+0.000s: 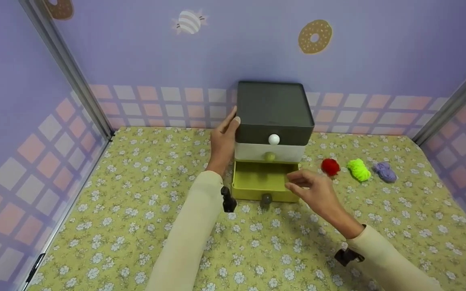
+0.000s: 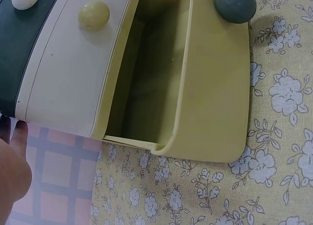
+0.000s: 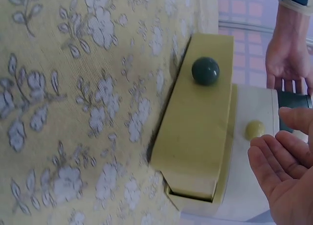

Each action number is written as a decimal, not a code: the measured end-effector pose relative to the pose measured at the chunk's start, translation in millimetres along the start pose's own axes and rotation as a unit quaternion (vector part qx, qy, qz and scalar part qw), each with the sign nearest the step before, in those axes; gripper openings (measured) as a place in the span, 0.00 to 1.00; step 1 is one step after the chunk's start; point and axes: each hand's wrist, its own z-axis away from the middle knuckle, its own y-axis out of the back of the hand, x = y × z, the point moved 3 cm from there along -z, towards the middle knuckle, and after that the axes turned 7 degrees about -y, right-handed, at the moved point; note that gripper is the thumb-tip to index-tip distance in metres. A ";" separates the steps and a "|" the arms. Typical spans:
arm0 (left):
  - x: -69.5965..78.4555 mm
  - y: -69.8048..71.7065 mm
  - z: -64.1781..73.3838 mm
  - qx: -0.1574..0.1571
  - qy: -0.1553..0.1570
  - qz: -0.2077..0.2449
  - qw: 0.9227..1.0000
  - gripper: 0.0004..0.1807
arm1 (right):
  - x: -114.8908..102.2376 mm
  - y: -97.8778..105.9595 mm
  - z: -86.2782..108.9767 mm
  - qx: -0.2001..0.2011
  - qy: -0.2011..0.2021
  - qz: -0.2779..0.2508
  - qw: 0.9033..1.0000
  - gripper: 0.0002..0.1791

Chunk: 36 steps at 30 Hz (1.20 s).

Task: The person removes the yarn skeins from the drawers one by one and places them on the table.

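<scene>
A small three-tier drawer unit (image 1: 275, 103) stands against the back wall, with a dark grey top tier, a white middle tier and a yellow-green bottom tier. Its bottom drawer (image 1: 263, 195) is pulled out, showing a bare inner floor; a dark grey round knob (image 2: 235, 5) sits on that drawer's front. My left hand (image 1: 223, 139) rests against the unit's left side, with its fingertips at the white and grey tiers in the left wrist view. Over the right end of the pulled-out drawer is my right hand (image 1: 311, 188), fingers loosely bent and holding nothing.
Right of the unit lie a red yarn ball (image 1: 330, 167), a bright yellow-green yarn bundle (image 1: 358, 169) and a purple yarn bundle (image 1: 385, 172). A flowered cloth (image 1: 136, 226) covers the table. Purple patterned walls (image 1: 241, 44) enclose the back and sides.
</scene>
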 end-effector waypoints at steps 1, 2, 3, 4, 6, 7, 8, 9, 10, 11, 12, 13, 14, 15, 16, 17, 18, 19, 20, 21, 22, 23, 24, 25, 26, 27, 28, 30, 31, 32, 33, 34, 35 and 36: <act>-0.3 0.0 -0.3 -0.001 -0.001 0.001 1.000 0.26 | 0.1 -2.1 0.6 -0.004 0.001 -0.001 1.000 0.12; -0.5 0.0 -0.5 -0.001 -0.002 0.002 1.000 0.26 | 0.3 -4.2 1.4 -0.008 0.001 -0.003 1.000 0.12; -0.8 0.0 -0.7 -0.002 -0.003 0.003 1.000 0.26 | 0.5 -6.4 2.1 -0.011 0.001 -0.002 1.000 0.12; -1.1 0.1 -1.0 -0.002 -0.004 0.004 1.000 0.26 | 0.6 -8.8 2.9 -0.013 0.003 -0.003 1.000 0.12; -1.3 0.0 -1.2 -0.004 -0.005 0.006 1.000 0.26 | 1.1 -13.1 4.7 -0.018 0.002 -0.004 1.000 0.12; -1.4 0.2 -1.2 -0.003 -0.004 0.006 1.000 0.26 | 1.2 -15.3 5.8 -0.021 0.003 -0.005 1.000 0.12; -1.5 0.3 -1.2 -0.003 -0.004 0.005 1.000 0.26 | 1.3 -17.3 6.9 -0.025 0.003 -0.007 1.000 0.11; -1.3 0.2 -1.2 -0.002 -0.004 0.004 1.000 0.26 | 1.4 -19.4 8.0 -0.028 0.003 -0.007 1.000 0.11; -1.3 0.1 -1.3 -0.002 -0.004 0.004 1.000 0.26 | 1.5 -21.4 9.2 -0.031 0.004 -0.006 1.000 0.11; -1.1 0.0 -1.3 -0.002 -0.003 0.004 1.000 0.26 | 1.6 -23.0 10.4 -0.033 0.003 -0.006 0.999 0.11; -1.0 -0.1 -1.4 -0.002 -0.004 0.003 1.000 0.26 | 1.7 -24.9 11.6 -0.035 0.005 -0.005 0.999 0.11; -0.8 -0.2 -1.4 -0.002 -0.004 0.003 1.000 0.27 | 1.8 -26.8 12.7 -0.039 0.006 -0.005 0.999 0.11; -0.7 -0.3 -1.5 -0.002 -0.004 0.003 1.000 0.27 | 2.1 -28.6 13.8 -0.043 0.005 -0.004 0.999 0.10; -0.7 -0.3 -1.4 -0.002 -0.005 0.004 1.000 0.27 | 2.5 -30.4 14.8 -0.047 0.006 -0.003 0.999 0.10; -0.7 -0.2 -1.4 -0.002 -0.005 0.005 1.000 0.27 | 3.2 -32.2 15.6 -0.052 0.006 -0.004 0.999 0.10; -0.6 -0.1 -1.1 -0.001 -0.003 0.005 1.000 0.26 | 3.7 -34.0 16.3 -0.056 0.005 -0.004 0.998 0.10; -0.7 0.1 -1.0 -0.001 -0.003 0.005 1.000 0.26 | 4.6 -35.7 16.9 -0.060 0.003 -0.003 0.998 0.10; -0.7 0.3 -0.8 -0.001 -0.003 0.006 1.000 0.26 | 5.4 -37.4 17.5 -0.063 0.002 -0.004 0.998 0.10; -0.8 0.0 -0.7 -0.001 -0.004 0.007 1.000 0.26 | 6.1 -38.6 17.9 -0.066 0.001 -0.004 0.998 0.10; -0.9 -0.2 -0.7 -0.002 -0.004 0.007 1.000 0.26 | 6.7 -39.8 18.2 -0.067 0.002 -0.005 0.998 0.11; -0.9 -0.2 -0.6 -0.002 -0.005 0.008 1.000 0.26 | 7.2 -41.2 18.6 -0.068 0.003 -0.006 0.998 0.11; -1.2 -0.1 -0.6 -0.002 -0.003 0.007 1.000 0.26 | 7.3 -42.6 19.0 -0.067 0.005 -0.003 0.998 0.11; -1.4 -0.1 -0.6 -0.002 -0.004 0.007 1.000 0.26 | 7.6 -44.1 19.4 -0.066 0.008 0.000 0.998 0.11; -1.5 -0.1 -0.7 -0.003 -0.004 0.007 1.000 0.26 | 7.6 -45.5 19.8 -0.065 0.011 0.003 0.998 0.11; -1.8 -0.1 -0.9 -0.002 -0.004 0.007 1.000 0.26 | 7.6 -46.9 20.2 -0.064 0.012 0.007 0.998 0.11; -1.9 -0.2 -1.1 -0.002 -0.005 0.006 1.000 0.26 | 7.7 -48.3 20.6 -0.062 0.014 0.011 0.998 0.10; -1.8 -0.2 -1.2 -0.001 -0.005 0.005 1.000 0.26 | 7.6 -49.6 21.0 -0.060 0.016 0.015 0.998 0.11; -1.7 -0.2 -1.7 0.002 -0.004 0.005 1.000 0.26 | 7.4 -52.3 21.4 -0.057 0.018 0.021 0.998 0.11; -1.5 -0.2 -1.9 0.004 -0.004 0.006 1.000 0.25 | 7.3 -53.5 21.5 -0.055 0.018 0.022 0.998 0.11; -1.5 -0.2 -2.2 0.006 -0.003 0.006 1.000 0.25 | 7.2 -54.6 21.6 -0.053 0.018 0.025 0.998 0.12; -1.4 -0.1 -2.3 0.008 -0.001 0.006 1.000 0.25 | 7.0 -55.7 21.6 -0.050 0.019 0.028 0.998 0.12; -1.3 0.1 -2.3 0.010 0.001 0.006 1.000 0.24 | 6.6 -56.7 21.5 -0.047 0.019 0.032 0.998 0.12; -1.4 0.3 -2.5 0.011 0.002 0.006 1.000 0.24 | 6.4 -57.6 21.4 -0.044 0.019 0.036 0.998 0.12; -1.2 0.6 -2.5 0.012 0.002 0.006 1.000 0.24 | 6.1 -58.5 21.3 -0.041 0.020 0.040 0.998 0.12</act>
